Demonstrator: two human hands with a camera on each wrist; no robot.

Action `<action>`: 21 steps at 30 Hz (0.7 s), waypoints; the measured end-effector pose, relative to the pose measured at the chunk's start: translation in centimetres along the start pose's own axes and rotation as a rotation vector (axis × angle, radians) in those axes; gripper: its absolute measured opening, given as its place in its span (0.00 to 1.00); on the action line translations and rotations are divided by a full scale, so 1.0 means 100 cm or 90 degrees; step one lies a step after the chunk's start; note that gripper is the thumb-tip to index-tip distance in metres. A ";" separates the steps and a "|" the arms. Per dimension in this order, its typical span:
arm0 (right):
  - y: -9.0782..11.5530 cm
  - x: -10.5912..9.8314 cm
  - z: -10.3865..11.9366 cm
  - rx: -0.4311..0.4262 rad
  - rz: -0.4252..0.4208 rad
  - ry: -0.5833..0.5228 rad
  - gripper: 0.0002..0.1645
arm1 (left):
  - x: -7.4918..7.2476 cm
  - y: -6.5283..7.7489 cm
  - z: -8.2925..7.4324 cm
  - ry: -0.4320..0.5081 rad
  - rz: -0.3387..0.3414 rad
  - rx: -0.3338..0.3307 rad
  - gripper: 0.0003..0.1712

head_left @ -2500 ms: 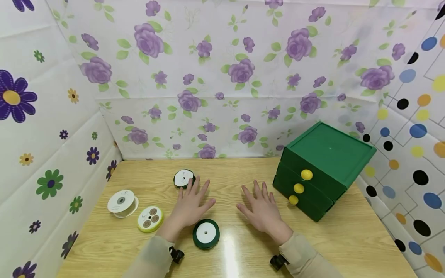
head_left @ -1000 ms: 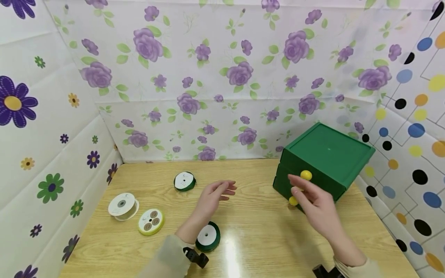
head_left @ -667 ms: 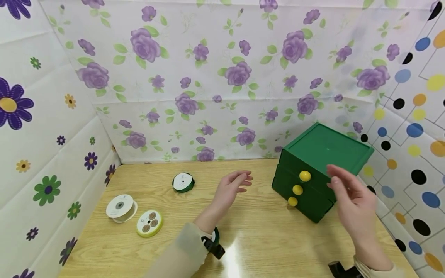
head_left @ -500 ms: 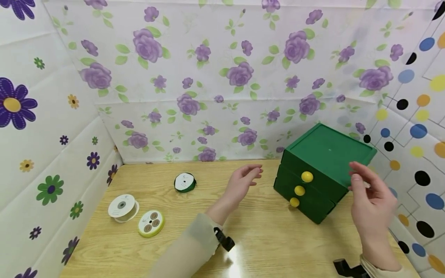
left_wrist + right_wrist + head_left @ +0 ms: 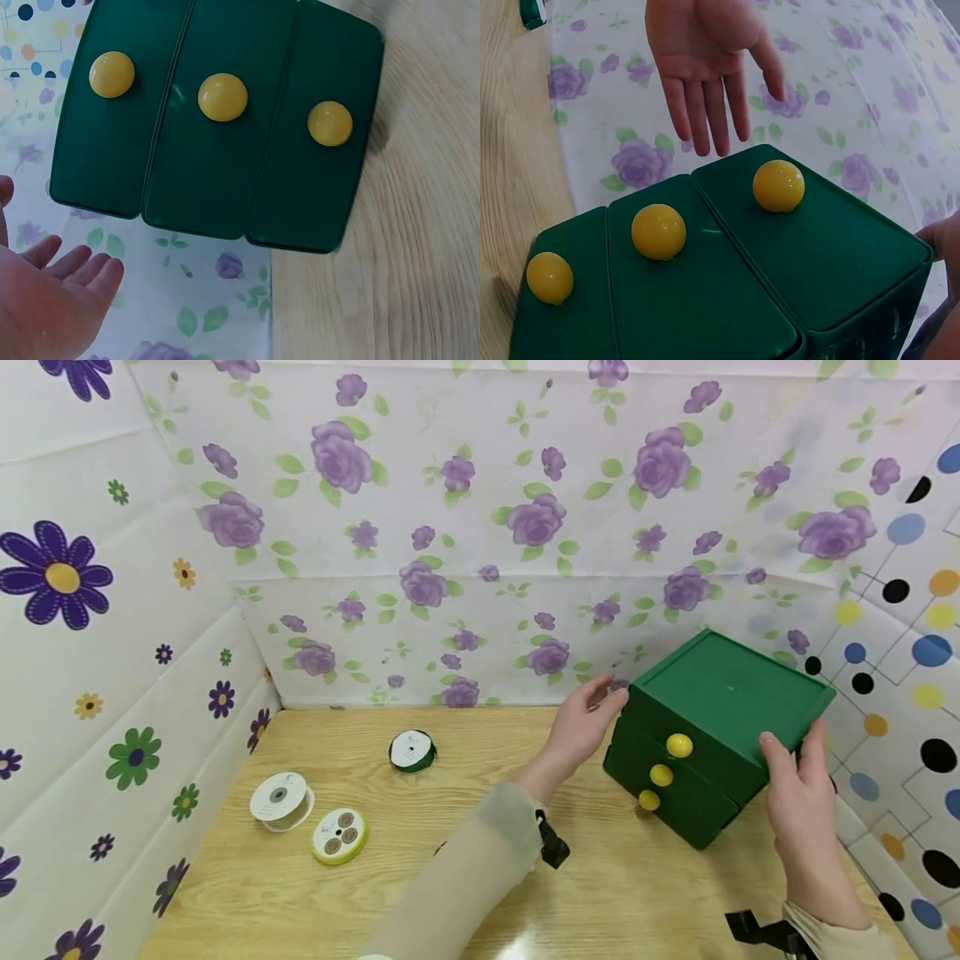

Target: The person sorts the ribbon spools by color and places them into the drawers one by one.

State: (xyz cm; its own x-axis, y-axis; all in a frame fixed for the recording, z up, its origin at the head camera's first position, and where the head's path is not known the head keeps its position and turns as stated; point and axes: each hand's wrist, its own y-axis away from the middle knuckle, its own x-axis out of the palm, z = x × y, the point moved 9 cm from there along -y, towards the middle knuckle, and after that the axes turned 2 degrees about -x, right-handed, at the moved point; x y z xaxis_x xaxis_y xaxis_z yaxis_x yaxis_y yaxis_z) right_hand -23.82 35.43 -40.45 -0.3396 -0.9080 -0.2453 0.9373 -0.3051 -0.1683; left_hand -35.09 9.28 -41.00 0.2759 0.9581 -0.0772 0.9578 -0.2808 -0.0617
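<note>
A green drawer box [image 5: 731, 693] with three round yellow knobs stands angled on the table at the right; its drawers look closed. My left hand [image 5: 577, 727] is beside the box's left edge, thumb close to the upper corner. The left wrist view shows that hand [image 5: 49, 300] apart from the box, and in the right wrist view its fingers extend palm-out above the box edge. At the right front corner my right hand [image 5: 802, 802] has its thumb on the top edge and its fingers along the right side, seeming to touch it.
Left on the wooden table [image 5: 247, 893] lie a white ribbon spool [image 5: 279, 797], a yellow-edged spool [image 5: 339, 835] and a dark green ribbon spool [image 5: 412, 750]. My left forearm covers another green spool. Patterned cloth walls [image 5: 450, 510] border the table.
Both hands lifted from above the table's middle and moved right. My left hand came up to the box's left side; my right hand swung past the front and came in to the right corner.
</note>
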 end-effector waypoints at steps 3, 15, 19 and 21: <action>-0.001 0.000 -0.002 -0.007 0.006 -0.031 0.49 | 0.011 -0.003 -0.002 0.007 0.020 -0.012 0.35; 0.002 -0.005 -0.011 0.004 0.017 0.077 0.46 | 0.016 -0.005 -0.001 -0.026 -0.002 -0.010 0.30; 0.001 -0.004 -0.009 -0.020 0.018 0.091 0.44 | 0.008 -0.003 0.001 -0.028 -0.021 -0.002 0.27; 0.000 -0.003 -0.008 -0.028 0.025 0.091 0.44 | 0.003 -0.001 0.001 -0.030 -0.031 0.005 0.25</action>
State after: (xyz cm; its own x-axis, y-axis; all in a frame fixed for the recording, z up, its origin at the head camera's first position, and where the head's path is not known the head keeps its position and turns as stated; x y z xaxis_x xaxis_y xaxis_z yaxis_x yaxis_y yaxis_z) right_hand -23.80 35.93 -41.15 -0.3132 -0.8680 -0.3852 0.9469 -0.2543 -0.1967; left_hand -35.07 9.58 -41.15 0.2243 0.9671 -0.1203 0.9694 -0.2341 -0.0745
